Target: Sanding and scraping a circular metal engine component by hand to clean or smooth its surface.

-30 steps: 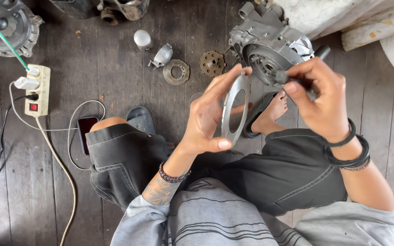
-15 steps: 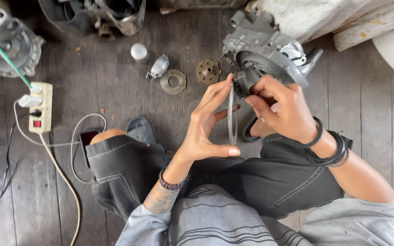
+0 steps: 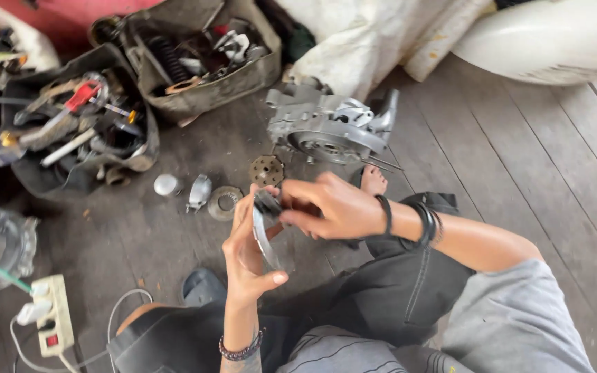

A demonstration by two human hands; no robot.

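The work surface is a dark plank floor [image 3: 533,179]. Beyond the fingers lie a grey engine case [image 3: 329,128], a perforated disc [image 3: 267,169], a flat ring [image 3: 225,202], a small metal cap [image 3: 166,184], two open tool bags [image 3: 84,131] and a white tarp [image 3: 374,34]. A power strip [image 3: 53,314] lies well apart, on the left side.

The left hand [image 3: 247,255] is raised with the palm facing right. Its fingers and thumb are curled around the rim of a metal ring [image 3: 262,238], held upright and edge-on.

The right hand [image 3: 329,207] reaches across from the right. Its fingertips pinch a small dark part [image 3: 269,202] at the ring's top edge, touching the left fingertips.
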